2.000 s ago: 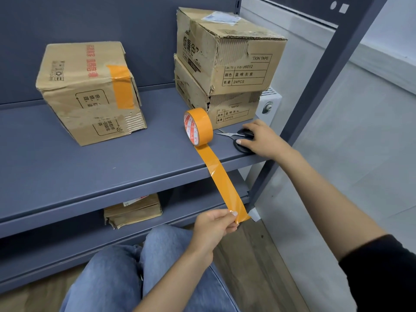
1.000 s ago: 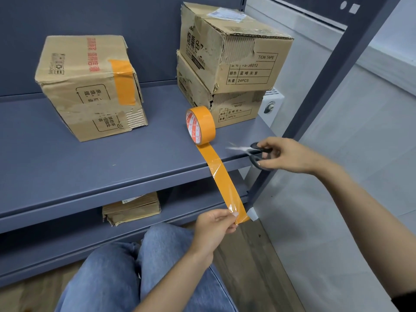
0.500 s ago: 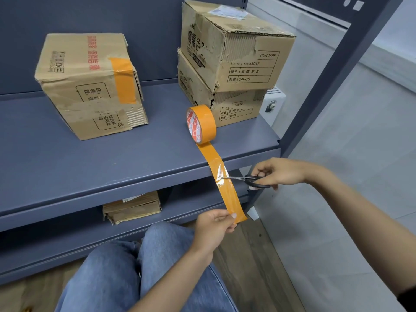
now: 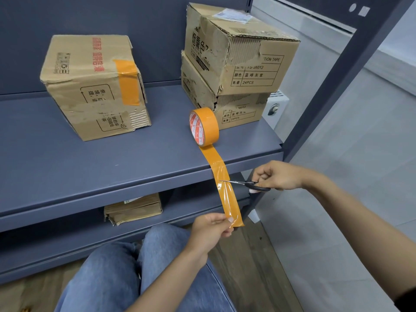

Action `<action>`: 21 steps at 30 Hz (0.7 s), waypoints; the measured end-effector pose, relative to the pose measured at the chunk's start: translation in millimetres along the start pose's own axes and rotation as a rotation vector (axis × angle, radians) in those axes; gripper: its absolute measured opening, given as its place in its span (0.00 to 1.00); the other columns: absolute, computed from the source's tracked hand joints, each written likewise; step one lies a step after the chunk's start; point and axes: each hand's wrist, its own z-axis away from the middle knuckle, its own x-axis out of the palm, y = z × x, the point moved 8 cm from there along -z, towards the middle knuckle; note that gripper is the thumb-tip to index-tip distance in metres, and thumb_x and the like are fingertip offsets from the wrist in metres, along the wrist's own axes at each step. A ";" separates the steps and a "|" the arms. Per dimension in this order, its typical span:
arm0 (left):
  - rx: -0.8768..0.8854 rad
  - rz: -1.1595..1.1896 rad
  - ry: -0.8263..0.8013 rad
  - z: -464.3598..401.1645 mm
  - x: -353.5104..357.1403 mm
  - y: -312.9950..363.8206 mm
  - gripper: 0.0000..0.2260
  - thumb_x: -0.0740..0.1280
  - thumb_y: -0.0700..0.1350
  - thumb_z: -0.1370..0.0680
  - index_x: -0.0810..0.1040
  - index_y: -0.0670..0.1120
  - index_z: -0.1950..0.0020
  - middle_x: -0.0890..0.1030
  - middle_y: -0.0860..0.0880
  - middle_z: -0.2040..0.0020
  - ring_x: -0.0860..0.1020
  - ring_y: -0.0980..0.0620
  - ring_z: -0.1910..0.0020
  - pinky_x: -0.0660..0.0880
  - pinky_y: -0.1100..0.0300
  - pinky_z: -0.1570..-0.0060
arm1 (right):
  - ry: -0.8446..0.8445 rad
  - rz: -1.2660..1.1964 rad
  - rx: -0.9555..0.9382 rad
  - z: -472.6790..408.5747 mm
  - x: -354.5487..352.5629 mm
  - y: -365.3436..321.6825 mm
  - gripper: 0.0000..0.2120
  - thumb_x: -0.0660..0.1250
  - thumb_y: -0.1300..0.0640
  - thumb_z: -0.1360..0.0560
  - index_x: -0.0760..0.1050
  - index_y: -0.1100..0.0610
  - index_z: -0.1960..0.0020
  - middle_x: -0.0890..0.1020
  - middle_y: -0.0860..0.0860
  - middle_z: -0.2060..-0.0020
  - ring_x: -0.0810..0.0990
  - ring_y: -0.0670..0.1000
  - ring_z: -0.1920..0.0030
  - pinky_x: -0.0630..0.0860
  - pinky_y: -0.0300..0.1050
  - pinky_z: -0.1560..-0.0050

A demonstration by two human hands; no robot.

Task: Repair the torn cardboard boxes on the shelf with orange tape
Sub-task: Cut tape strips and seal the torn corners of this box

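An orange tape roll stands on edge on the grey shelf. A strip of orange tape runs from it over the shelf's front edge down to my left hand, which pinches the strip's free end. My right hand grips black-handled scissors, whose blades lie across the strip just below the shelf edge. On the shelf's left sits a cardboard box with an orange tape patch. Two torn cardboard boxes are stacked at the right.
A flattened cardboard box lies on the lower shelf. The dark shelf upright rises at the right, with a white wall panel beyond it. My knees in blue jeans are below the hands, above a wooden floor.
My right hand lifted the scissors off the shelf and brought them down to the tape strip. The blades now reach across the strip. My left hand has kept holding the strip's end.
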 end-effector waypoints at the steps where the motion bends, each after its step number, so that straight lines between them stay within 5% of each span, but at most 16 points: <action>1: -0.003 0.005 0.002 0.0 -2.1 -0.3 0.05 0.72 0.39 0.25 0.81 0.43 0.50 0.84 0.48 0.60 0.82 0.56 0.61 0.79 0.64 0.57 | 0.001 -0.010 -0.004 0.2 0.3 -0.3 0.09 0.72 0.57 0.26 0.80 0.65 0.55 0.75 0.44 0.77 0.69 0.41 0.75 0.66 0.29 0.71; 4: -0.009 0.002 -0.018 2.2 -5.4 -0.3 0.05 0.71 0.39 0.25 0.82 0.41 0.50 0.84 0.48 0.60 0.82 0.55 0.61 0.79 0.64 0.56 | 0.012 -0.004 -0.024 -0.2 -0.7 1.1 0.07 0.73 0.58 0.26 0.81 0.63 0.56 0.78 0.48 0.74 0.72 0.44 0.72 0.70 0.33 0.64; 9: -0.051 -0.021 -0.083 10.1 -3.6 -8.9 0.03 0.72 0.37 0.26 0.82 0.42 0.53 0.84 0.46 0.59 0.81 0.55 0.62 0.78 0.66 0.60 | -0.025 0.108 0.041 0.5 10.9 21.6 0.01 0.69 0.62 0.25 0.80 0.59 0.54 0.74 0.48 0.73 0.71 0.45 0.70 0.71 0.35 0.67; 13: 0.023 -0.101 -0.097 13.1 -10.5 -0.8 0.04 0.71 0.38 0.25 0.82 0.40 0.51 0.84 0.47 0.60 0.80 0.56 0.63 0.77 0.67 0.59 | -0.016 0.030 0.040 15.0 10.2 19.5 0.08 0.72 0.54 0.25 0.77 0.56 0.50 0.76 0.46 0.66 0.73 0.43 0.66 0.72 0.37 0.61; 17: 0.122 -0.198 -0.102 19.2 -15.4 19.5 0.03 0.71 0.40 0.25 0.82 0.47 0.58 0.83 0.51 0.64 0.80 0.56 0.63 0.77 0.65 0.55 | 0.202 0.087 -0.029 32.2 -16.8 5.6 0.11 0.70 0.44 0.30 0.78 0.47 0.50 0.80 0.48 0.62 0.71 0.42 0.66 0.68 0.34 0.63; 21: 0.206 -0.210 -0.063 26.6 -18.5 38.4 0.04 0.71 0.41 0.25 0.81 0.49 0.59 0.82 0.53 0.65 0.80 0.58 0.65 0.76 0.66 0.58 | 0.473 0.106 -0.066 41.0 -44.6 -12.2 0.05 0.70 0.50 0.25 0.79 0.47 0.49 0.80 0.47 0.59 0.74 0.46 0.63 0.69 0.35 0.62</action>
